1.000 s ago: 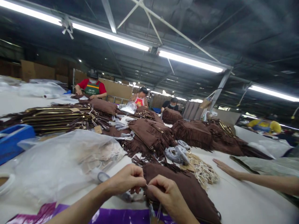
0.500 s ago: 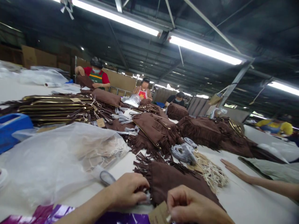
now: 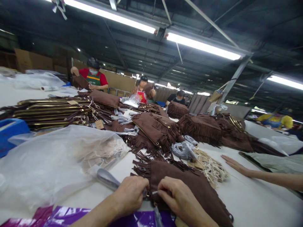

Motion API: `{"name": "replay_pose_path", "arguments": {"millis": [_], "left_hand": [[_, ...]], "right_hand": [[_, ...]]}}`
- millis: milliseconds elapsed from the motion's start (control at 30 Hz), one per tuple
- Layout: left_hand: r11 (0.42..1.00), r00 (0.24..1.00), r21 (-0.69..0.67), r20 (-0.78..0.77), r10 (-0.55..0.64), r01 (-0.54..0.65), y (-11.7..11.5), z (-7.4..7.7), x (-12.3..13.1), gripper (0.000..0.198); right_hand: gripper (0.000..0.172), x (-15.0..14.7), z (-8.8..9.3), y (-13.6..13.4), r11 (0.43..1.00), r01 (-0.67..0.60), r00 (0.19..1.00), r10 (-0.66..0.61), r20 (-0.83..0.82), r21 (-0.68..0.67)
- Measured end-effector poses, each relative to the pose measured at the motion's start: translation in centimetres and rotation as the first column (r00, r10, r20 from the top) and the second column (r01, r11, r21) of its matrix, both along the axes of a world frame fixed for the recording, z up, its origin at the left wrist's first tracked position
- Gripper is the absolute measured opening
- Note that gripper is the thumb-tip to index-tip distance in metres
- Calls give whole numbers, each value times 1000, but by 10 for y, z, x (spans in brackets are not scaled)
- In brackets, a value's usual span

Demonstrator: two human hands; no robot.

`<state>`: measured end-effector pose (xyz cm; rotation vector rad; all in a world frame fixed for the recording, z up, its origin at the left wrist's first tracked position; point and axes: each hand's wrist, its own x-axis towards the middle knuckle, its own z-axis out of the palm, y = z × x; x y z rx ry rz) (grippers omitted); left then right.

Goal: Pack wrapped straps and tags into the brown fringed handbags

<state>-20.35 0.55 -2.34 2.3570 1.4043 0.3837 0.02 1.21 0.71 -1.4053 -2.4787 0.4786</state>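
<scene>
A brown suede fringed bag [image 3: 189, 186] lies on the white table right in front of me. My left hand [image 3: 131, 195] is closed at the bag's near left corner, where a small metal fitting shows. My right hand [image 3: 177, 197] pinches a thin white string at the same corner, fingers pressed together. The two hands almost touch. A pair of scissors with a grey handle [image 3: 107, 178] lies just left of my left hand.
Piles of brown fringed bags [image 3: 203, 129] and a flat stack with gold zips [image 3: 52, 112] cover the table. A clear plastic bag [image 3: 54, 157] of tags lies left, a blue bin [image 3: 10, 134] beyond. Another person's hand [image 3: 233, 164] rests right. Three workers stand behind.
My right hand has moved forward from the near edge back to the bag's corner, beside my left hand. The cardboard tag seen by my right hand half a second ago is out of sight.
</scene>
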Motion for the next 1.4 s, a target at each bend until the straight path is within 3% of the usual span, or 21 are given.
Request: {"name": "replay_pose_path", "arguments": {"millis": [200,500,700,967,1400], "left_hand": [[1000,994,25,-108,-5,8,-2,1,-3,11],[992,990,120,-143,-16,33,7,-3,-8,13],[989,995,148,-100,-7,22,9,-4,-11,12],[991,993,130,-120,10,6,12,2,-11,12],[988,992,141,-96,79,-65,13,0,-10,13]], "right_hand": [[12,-8,3,3,990,-95,989,83,124,101],[15,-24,11,12,966,-226,921,169,351,128],[16,-33,23,16,966,-228,880,152,450,119],[13,-36,26,21,964,-259,892,217,398,56],[11,-30,24,29,974,-215,937,185,297,71]]}}
